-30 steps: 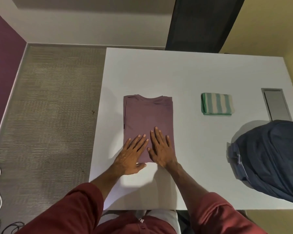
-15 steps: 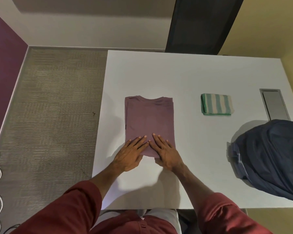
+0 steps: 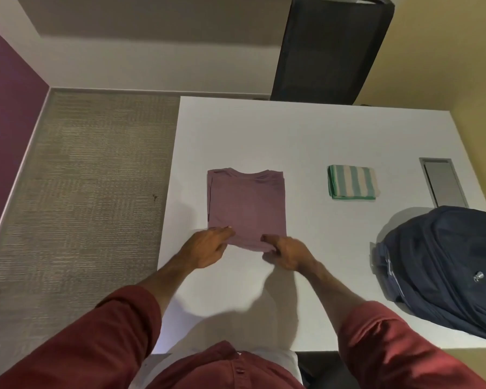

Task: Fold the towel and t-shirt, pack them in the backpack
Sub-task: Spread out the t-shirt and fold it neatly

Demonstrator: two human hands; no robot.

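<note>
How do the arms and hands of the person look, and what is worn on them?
Both arms wear dark red shirt sleeves, the left sleeve and the right sleeve pushed up near the elbows, so the forearms are bare. The left hand and the right hand are bare too: no gloves, and no watch or ring shows.

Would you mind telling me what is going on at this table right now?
A person in red sleeves is packing clothes. The left hand and right hand grip the near edge of a folded purple t-shirt at its two corners. A folded striped towel lies apart to its right on the white table. The dark blue backpack sits at the table's right side, and neither item is in it yet.
</note>
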